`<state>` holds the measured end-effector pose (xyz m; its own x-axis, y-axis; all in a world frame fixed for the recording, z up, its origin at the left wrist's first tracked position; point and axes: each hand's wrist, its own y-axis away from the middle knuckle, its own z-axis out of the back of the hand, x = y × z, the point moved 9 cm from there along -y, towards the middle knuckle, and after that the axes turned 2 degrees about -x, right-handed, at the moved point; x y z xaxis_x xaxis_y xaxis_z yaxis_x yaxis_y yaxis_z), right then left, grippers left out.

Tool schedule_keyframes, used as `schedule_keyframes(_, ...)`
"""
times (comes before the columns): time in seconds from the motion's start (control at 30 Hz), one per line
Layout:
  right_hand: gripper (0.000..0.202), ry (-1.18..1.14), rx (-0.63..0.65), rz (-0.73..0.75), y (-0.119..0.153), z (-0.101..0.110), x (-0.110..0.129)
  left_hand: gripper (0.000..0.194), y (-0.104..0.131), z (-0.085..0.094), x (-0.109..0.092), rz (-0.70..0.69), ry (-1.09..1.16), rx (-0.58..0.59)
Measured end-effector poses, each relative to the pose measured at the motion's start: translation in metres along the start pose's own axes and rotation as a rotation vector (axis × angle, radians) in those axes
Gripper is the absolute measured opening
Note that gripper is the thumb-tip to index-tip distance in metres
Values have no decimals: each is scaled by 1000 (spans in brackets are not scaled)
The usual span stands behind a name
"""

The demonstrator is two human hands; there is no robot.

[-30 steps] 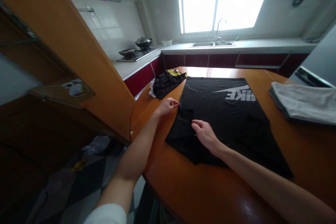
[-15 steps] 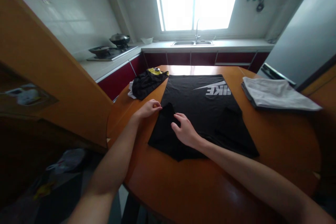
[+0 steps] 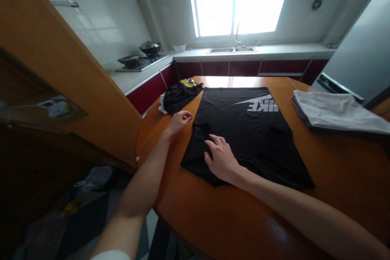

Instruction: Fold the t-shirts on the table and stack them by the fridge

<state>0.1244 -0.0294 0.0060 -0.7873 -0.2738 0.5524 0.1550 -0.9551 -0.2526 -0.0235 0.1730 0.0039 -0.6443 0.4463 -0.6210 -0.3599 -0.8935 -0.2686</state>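
A black T-shirt [image 3: 234,124] lies spread on the wooden table, its white NIKE print upside down from where I look. The sleeve on the left is folded inward over the body. Just off the shirt's left edge, my left hand [image 3: 179,122] hovers with loosely curled fingers slightly apart and nothing in them. My right hand [image 3: 222,159] is over the lower left part of the shirt, fingers spread and holding nothing. Whether its fingertips touch the cloth is hard to tell.
A crumpled black and yellow garment [image 3: 179,96] is at the table's far left. Folded grey cloth [image 3: 338,109] rests on the right side of the wooden table [image 3: 213,211]. A wooden panel [image 3: 100,118] stands close on the left; behind are a stove [image 3: 143,63] and sink [image 3: 222,50].
My left hand has let go of the sleeve and drawn slightly up and away from it. The sleeve's raised fold now lies flatter. My right hand's fingers have spread over the shirt. The view has shifted left.
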Motion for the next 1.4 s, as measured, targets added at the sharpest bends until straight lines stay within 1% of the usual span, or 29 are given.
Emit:
schedule_keyframes(0.1,44,6,20,68,5,-5,10,27,6,-13,-25,-123,65,84)
schedule_keyframes(0.17,45,16,59,145,9,-10,18,29,13,-29,-43,-235,88,182)
schedule_keyframes(0.23,47,33,120,214,13,-18,22,34,21,-50,-53,-320,27,310)
schedule_keyframes(0.27,49,45,154,236,16,-22,23,40,25,-61,-53,-331,-38,372)
schedule_keyframes(0.33,51,72,220,255,19,-31,22,53,30,-78,-45,-301,-197,471)
schedule_keyframes(0.4,49,101,253,249,22,-36,21,58,33,-86,-34,-244,-316,523)
schedule_keyframes(0.43,49,114,248,239,22,-36,21,58,34,-88,-31,-228,-346,538)
schedule_keyframes(0.5,51,119,207,233,22,-34,25,59,36,-88,-28,-223,-365,550)
schedule_keyframes(0.57,56,91,191,288,24,-36,36,60,36,-88,-28,-231,-357,548)
schedule_keyframes(0.67,65,54,256,406,32,-48,51,63,36,-86,-30,-241,-337,545)
schedule_keyframes(0.73,67,62,295,430,35,-55,53,64,36,-85,-30,-232,-338,541)
schedule_keyframes(0.8,67,72,308,425,36,-57,51,63,37,-84,-31,-218,-353,538)
schedule_keyframes(1.0,59,88,268,391,33,-45,51,63,36,-85,-33,-206,-382,539)
schedule_keyframes(1.13,58,120,234,417,33,-41,54,64,32,-84,-30,-208,-384,503)
schedule_keyframes(1.2,58,140,211,432,32,-41,53,65,29,-82,-33,-242,-399,463)
schedule_keyframes(1.3,56,189,177,449,31,-40,52,64,27,-80,-47,-370,-413,393)
schedule_keyframes(1.37,56,217,167,466,30,-40,51,64,30,-83,-56,-432,-414,388)
schedule_keyframes(1.4,57,227,167,477,30,-41,52,64,32,-87,-58,-436,-424,404)
